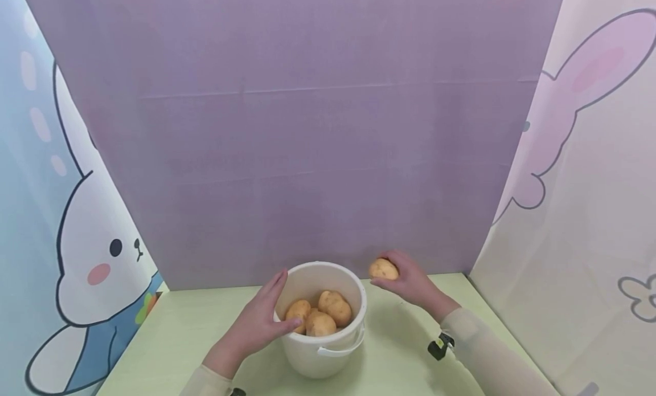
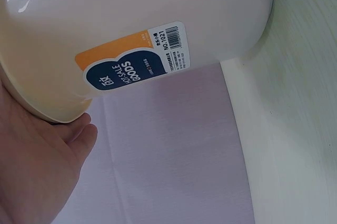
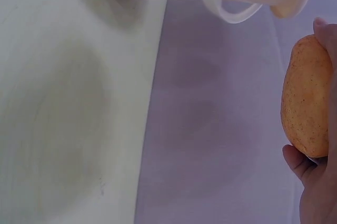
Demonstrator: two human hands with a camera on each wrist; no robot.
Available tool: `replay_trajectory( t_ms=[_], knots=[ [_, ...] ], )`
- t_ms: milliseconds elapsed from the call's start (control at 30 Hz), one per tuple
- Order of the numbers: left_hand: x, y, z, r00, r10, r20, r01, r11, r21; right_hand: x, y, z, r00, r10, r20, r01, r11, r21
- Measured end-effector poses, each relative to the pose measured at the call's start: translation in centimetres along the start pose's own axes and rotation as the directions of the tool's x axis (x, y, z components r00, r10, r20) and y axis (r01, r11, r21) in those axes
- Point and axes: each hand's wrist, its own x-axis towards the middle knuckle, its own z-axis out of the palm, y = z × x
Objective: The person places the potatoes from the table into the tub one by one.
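My left hand (image 1: 256, 322) rests flat on the round white plastic bucket (image 1: 328, 350) (three potatoes (image 1: 320, 313) inside); at two o'clock my right hand (image 1: 410, 282) grips a smooth oval potato (image 1: 383, 269).

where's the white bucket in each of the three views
Head: the white bucket stands low centre on the green table, left hand on its rim, three potatoes inside.
Left wrist: its labelled wall fills the top, above the palm.
Right wrist: only its rim and hanging handle show along the top edge, left of the potato in the right hand.
Shared landmark: the purple backdrop meeting the table edge.
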Motion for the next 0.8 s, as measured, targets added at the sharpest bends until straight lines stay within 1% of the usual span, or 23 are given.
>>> replay_trajectory(
  t_ms=[167,367,633,800],
  knots=[
    [0.0,0.0,0.0,1.000,-0.009,-0.003,0.009,1.000,-0.004,0.8,-0.4,0.1,0.998,-0.055,-0.018,0.055,0.998,-0.018],
    [0.0,0.0,0.0,1.000,-0.017,-0.004,0.017,1.000,-0.003,1.6,-1.5,-0.1,0.998,-0.060,-0.006,0.060,0.998,-0.017],
    [0.1,0.0,0.0,1.000,-0.012,0.009,0.012,1.000,0.005,2.4,-3.4,0.1,0.995,-0.101,0.004,0.101,0.995,-0.017],
    [0.1,0.0,0.0,1.000,-0.016,0.016,0.015,1.000,0.003,3.0,-4.4,0.5,0.989,-0.145,0.018,0.145,0.989,0.001]
  ],
)
